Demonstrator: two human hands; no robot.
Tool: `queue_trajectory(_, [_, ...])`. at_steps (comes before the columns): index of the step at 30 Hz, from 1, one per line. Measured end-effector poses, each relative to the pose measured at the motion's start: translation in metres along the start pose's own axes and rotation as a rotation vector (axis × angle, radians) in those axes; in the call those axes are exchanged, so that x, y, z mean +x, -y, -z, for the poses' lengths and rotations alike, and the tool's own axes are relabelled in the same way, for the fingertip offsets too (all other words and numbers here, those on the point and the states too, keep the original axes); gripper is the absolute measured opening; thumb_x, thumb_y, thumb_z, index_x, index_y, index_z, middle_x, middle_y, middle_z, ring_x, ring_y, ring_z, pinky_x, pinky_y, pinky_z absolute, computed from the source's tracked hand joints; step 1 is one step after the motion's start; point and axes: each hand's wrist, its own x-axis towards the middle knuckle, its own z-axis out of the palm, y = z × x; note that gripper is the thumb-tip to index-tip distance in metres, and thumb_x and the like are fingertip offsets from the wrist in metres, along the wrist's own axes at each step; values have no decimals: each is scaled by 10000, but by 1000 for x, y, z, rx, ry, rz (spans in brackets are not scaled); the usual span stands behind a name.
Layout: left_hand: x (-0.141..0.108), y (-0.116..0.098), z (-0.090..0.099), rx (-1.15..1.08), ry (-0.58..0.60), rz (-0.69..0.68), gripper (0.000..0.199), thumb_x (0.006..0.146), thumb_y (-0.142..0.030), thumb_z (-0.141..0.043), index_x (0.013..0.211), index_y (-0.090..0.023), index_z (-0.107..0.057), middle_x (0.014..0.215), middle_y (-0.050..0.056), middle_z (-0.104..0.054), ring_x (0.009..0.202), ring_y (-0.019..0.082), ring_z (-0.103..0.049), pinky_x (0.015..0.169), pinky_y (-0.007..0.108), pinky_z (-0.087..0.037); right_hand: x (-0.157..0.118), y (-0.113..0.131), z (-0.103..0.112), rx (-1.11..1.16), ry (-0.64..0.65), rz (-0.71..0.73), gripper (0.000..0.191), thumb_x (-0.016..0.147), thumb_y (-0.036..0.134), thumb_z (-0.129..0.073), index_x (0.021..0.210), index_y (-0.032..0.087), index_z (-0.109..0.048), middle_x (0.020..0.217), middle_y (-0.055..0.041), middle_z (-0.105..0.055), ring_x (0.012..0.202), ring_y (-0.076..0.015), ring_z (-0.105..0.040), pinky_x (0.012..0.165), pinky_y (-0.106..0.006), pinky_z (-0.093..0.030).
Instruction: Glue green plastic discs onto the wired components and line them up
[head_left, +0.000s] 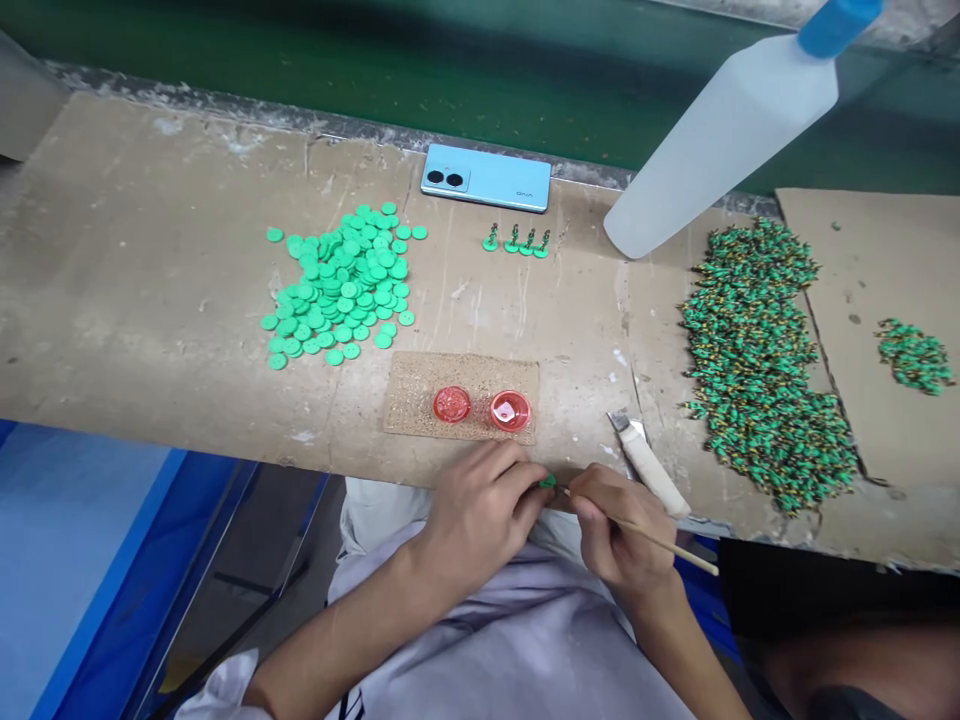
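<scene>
Looking down: a worn, scuffed counter is seen from the head camera, and both bare hands are held at its near edge.

Left hand: the left hand is kept closed, and a small green piece is pinched by its fingers. Most of the piece is hidden by the grip, so its exact form cannot be told.

Right hand: the right hand is curled, and a thin wooden stick is gripped in it like a pencil. The tip of the stick is brought just beside the small green piece; whether they touch cannot be told.

Near the hands: a cork pad is laid ahead of the hands, with two small red caps set on it side by side. A wood-handled knife is left just beyond the right hand.

Middle of the counter: a loose heap of flat green discs is spread out. Four small green figures on round bases are stood in a row, near a pale blue phone at the far edge.

Right side: a large heap of green figures flecked with yellow is piled against a cardboard sheet, on which a smaller heap is placed. A white plastic bottle with a blue cap is seen tilted above them.
</scene>
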Motion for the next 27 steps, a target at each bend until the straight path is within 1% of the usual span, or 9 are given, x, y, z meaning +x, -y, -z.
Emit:
queue_trajectory(5, [-1, -1, -1, 4, -3, -6, 37, 936, -139, -671, 930, -164, -697, 853, 26, -656, 791, 189, -598, 709, 321, -456, 0, -1, 0, 57, 43, 31, 148, 972, 82, -487, 957, 213, -552, 721, -18, -590, 610, -150, -525, 548, -258, -460])
queue_trajectory(8, [-1, 0, -1, 1, -11, -7, 24, 934, -149, -682, 939, -164, -699, 865, 28, -662, 805, 191, -607, 723, 318, -463, -3, -4, 0, 58, 16, 1, 169, 957, 47, -492, 972, 208, -543, 738, -19, -585, 618, -146, -511, 556, -261, -450])
queue_trajectory(13, [-1, 1, -1, 6, -14, -22, 35, 926, -139, -690, 939, -171, -695, 860, 25, -658, 801, 190, -611, 712, 308, -462, -3, -5, -1, 68, 55, 4, 154, 960, 56, -509, 944, 205, -544, 729, -11, -574, 622, -145, -517, 567, -266, -436])
queue_trajectory(16, [-1, 2, 0, 9, -16, -31, 33, 933, -146, -688, 946, -177, -687, 855, 18, -652, 795, 187, -612, 712, 303, -462, -2, 0, -2, 67, -21, -58, 142, 1006, 107, -488, 942, 203, -571, 725, -10, -592, 618, -143, -545, 561, -265, -443])
queue_trajectory(18, [-2, 3, -1, 8, -29, -35, 28, 941, -156, -684, 953, -182, -684, 859, 14, -651, 796, 186, -613, 715, 303, -464, -1, 4, 3, 146, -176, -111, 173, 1047, 195, -471, 927, 204, -595, 689, 3, -577, 580, -140, -546, 531, -264, -441])
queue_trajectory(20, [-2, 5, -2, 11, -49, -54, 19, 952, -169, -671, 955, -185, -682, 861, 13, -648, 795, 187, -612, 712, 305, -464, -3, 6, 15, 220, -399, -161, 221, 1065, 283, -486, 913, 203, -624, 644, 18, -547, 528, -133, -521, 499, -264, -429])
queue_trajectory(22, [-2, 7, -4, 17, -69, -83, 34, 969, -177, -648, 956, -185, -678, 860, 14, -646, 792, 186, -613, 707, 304, -465, -5, 7, 34, 190, -554, -187, 228, 1051, 334, -549, 903, 196, -652, 632, 19, -557, 498, -124, -505, 475, -259, -414])
queue_trajectory(24, [-2, 10, -5, 21, -85, -110, 50, 986, -192, -628, 967, -186, -674, 863, 15, -643, 787, 183, -614, 706, 301, -468, -9, 8, 59, 74, -586, -218, 216, 1034, 359, -593, 933, 186, -674, 638, 11, -601, 476, -118, -512, 443, -241, -394])
queue_trajectory(27, [-4, 13, -6, 36, -98, -147, 70, 1010, -225, -605, 1007, -192, -667, 870, 17, -643, 786, 178, -616, 713, 295, -472, -15, 8, 97, -138, -626, -323, 240, 1048, 389, -563, 1077, 178, -672, 709, -18, -682, 491, -131, -569, 432, -239, -399])
